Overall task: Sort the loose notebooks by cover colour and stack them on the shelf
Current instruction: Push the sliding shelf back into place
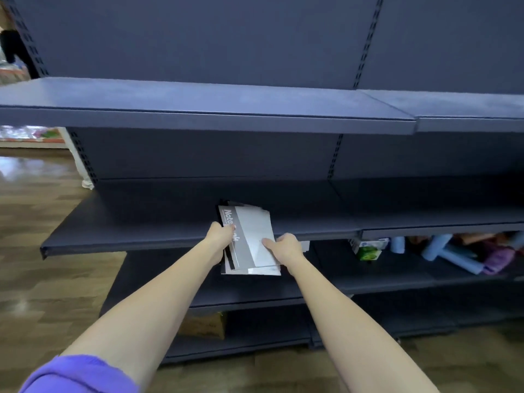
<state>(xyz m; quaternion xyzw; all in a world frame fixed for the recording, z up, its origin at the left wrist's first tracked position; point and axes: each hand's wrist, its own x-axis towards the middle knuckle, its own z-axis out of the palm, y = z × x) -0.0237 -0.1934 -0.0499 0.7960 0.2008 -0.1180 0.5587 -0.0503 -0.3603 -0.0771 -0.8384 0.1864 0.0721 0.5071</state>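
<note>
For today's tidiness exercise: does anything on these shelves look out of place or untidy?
Yes. The notebooks held by the left hand and right hand are fanned unevenly and overhang the shelf edge. On the lower shelf at right, rolls and a small carton lie jumbled.

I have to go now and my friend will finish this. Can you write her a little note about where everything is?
Left hand grips the left edge of the grey and white notebooks; right hand grips their right edge.
The stack lies half on the middle shelf, its near end sticking out over the front edge.
Done: this stack is gathered and reaching the shelf.
Left: slide it fully on and square it. No other loose notebooks are in view, so look around for more colours.
</note>
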